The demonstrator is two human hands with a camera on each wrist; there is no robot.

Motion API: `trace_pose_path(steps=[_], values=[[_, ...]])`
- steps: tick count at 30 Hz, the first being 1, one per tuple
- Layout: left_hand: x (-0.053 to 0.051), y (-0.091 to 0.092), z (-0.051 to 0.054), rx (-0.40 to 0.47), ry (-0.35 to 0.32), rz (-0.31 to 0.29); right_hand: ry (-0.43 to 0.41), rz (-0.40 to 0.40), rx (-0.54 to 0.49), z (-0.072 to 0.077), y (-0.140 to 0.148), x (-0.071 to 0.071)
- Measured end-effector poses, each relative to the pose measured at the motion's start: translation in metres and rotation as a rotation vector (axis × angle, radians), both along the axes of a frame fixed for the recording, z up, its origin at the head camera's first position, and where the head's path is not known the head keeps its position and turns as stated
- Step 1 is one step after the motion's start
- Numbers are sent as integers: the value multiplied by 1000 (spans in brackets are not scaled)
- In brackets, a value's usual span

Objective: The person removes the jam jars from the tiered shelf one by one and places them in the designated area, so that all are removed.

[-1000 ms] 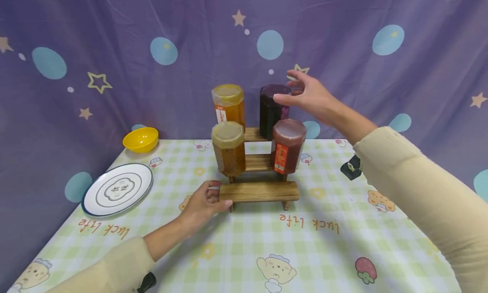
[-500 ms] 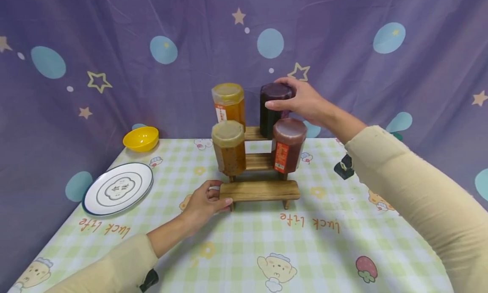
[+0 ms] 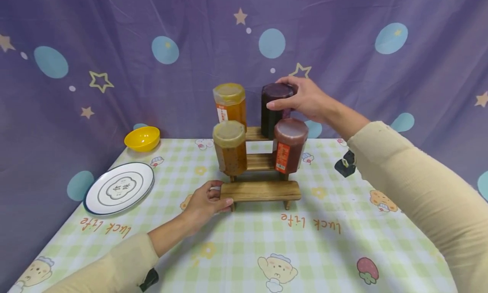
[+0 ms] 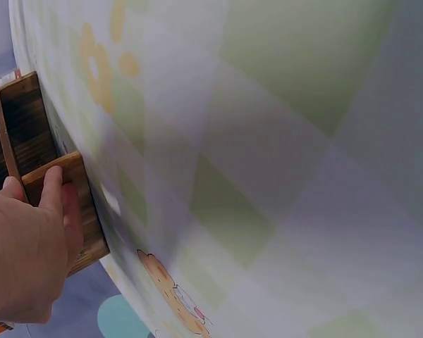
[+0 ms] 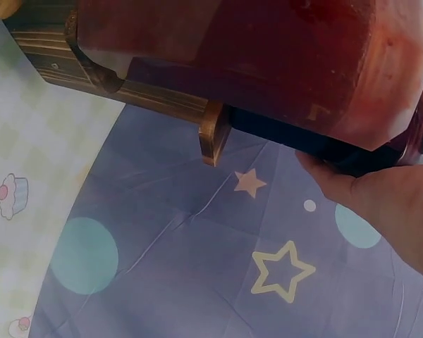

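A three-step wooden stand (image 3: 263,191) stands mid-table. My left hand (image 3: 202,206) grips the left end of its bottom step, thumb in front and fingers behind. On the top step, at the right, is a dark purple jar (image 3: 269,117); my right hand (image 3: 310,100) holds it near the lid. Beside it on that step sits a golden-yellow jar (image 3: 237,108). The middle step bears an amber jar (image 3: 231,157) on the left and a red jar (image 3: 297,144) with a red label on the right. In the right wrist view the red jar (image 5: 268,63) hides much of the dark one.
At the table's left lies a white plate (image 3: 102,203) with a dark rim. Behind it, a yellow bowl (image 3: 142,140) stands near the purple curtain (image 3: 190,21) at the back. A checked cloth (image 3: 228,263) covers the table.
My right hand has come down and closed around the upper part of the dark purple jar. The left hand keeps its place on the stand, and the jars stand where they were.
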State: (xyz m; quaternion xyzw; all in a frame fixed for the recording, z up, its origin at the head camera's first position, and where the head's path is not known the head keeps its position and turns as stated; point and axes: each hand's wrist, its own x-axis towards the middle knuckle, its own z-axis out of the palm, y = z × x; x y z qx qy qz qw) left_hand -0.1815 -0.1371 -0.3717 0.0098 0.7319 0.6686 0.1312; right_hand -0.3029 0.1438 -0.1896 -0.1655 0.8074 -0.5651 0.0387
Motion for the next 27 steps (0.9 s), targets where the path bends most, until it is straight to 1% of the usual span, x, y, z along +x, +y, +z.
trace_pose_path(steps=[2,6,9,12,15,20,24,27], values=[[0,0,0,6,-3,-1,16,-20,16,2,1,0],[0,-1,1,23,-1,-13,78,-75,37,9,7,1],[0,-1,2,29,-6,-14,89,-96,-14,15,16,2],[0,-1,2,25,-11,-11,75,-109,-80,19,27,1],[0,-1,3,20,-7,-8,74,-142,-77,22,39,1],[-1,-2,3,23,-16,1,78,-191,-14,20,57,3],[-1,-2,2,18,-22,-9,60,-204,-70,15,71,4],[-1,-2,1,15,-28,-10,34,-211,-86,9,83,8]])
